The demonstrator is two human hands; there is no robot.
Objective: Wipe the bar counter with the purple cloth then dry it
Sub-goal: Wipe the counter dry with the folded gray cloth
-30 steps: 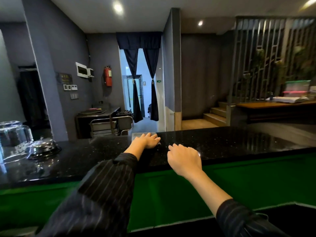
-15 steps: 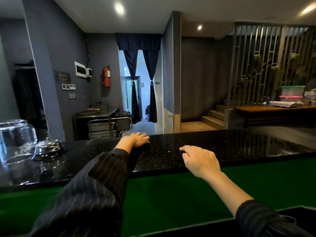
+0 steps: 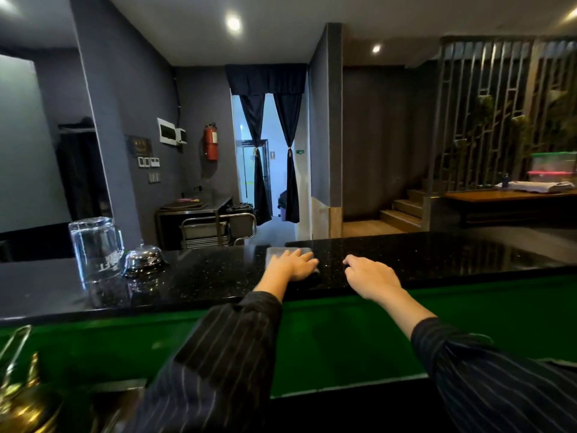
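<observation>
Since the earlier frames the left hand [image 3: 292, 264] has slid back toward the right along the bar counter [image 3: 203, 276], carrying the cloth [image 3: 276, 254] with it, and the right hand [image 3: 370, 276] has shifted left, so the two now sit near each other at the counter's middle. The glass [image 3: 95, 248] and the call bell [image 3: 143, 260] show further in from the left edge of the view than before.

The left hand lies flat, fingers spread, pressing the cloth onto the stone; it grips nothing, only pins the fabric under the palm. The cloth shows as a pale greyish folded square peeking out at the far side of the fingers; its purple colour cannot be confirmed in this light. The right hand rests on the near edge, fingers loosely curled, empty and steadying.

The step in hand looks like a wiping pass. To do it well, keep the palm flat so the whole fold touches, overlap the strokes, and stop short of the glass and bell on the left, which would topple or slide easily.

The counter is polished black stone with fine glittering flecks, glossy enough to mirror the room, so streaks would show. The glass is clear and thick-walled, standing mouth down; the bell is a chrome dome
</observation>
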